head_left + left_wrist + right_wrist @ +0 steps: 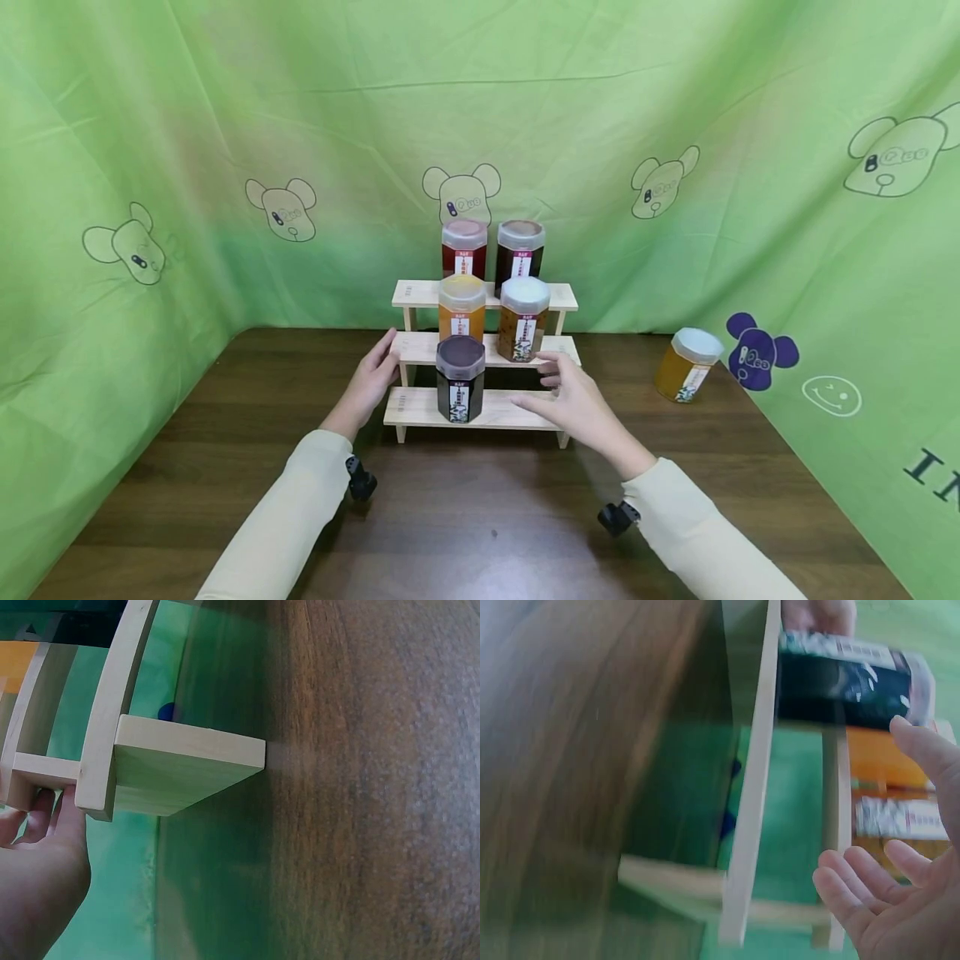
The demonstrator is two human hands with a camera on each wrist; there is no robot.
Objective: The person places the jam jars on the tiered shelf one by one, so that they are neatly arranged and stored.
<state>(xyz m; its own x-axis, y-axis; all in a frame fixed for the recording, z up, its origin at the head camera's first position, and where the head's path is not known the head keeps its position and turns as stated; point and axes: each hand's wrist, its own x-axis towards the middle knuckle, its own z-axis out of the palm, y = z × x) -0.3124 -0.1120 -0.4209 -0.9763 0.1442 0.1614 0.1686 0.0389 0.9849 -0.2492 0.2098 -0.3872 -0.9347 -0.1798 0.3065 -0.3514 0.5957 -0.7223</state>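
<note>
A three-step wooden display stand (408,406) carries several lidded jars. My left hand (372,379) grips the left end of its middle step; in the left wrist view its fingers (69,817) lie against the wood there. On the bottom step is a dark jar (460,392). The middle step bears an orange jar (452,323) and a speckled brown jar (517,333). Behind them, a red jar (461,260) and another dark jar (517,260) sit on the top step. My right hand (576,402), empty with fingers spread, hovers before the stand's right side, close to the brown jar.
A yellow-orange jar (682,371) with a white lid stands apart at the right of the brown wooden table (450,517). Green printed cloth (337,125) hangs behind the table and along both sides.
</note>
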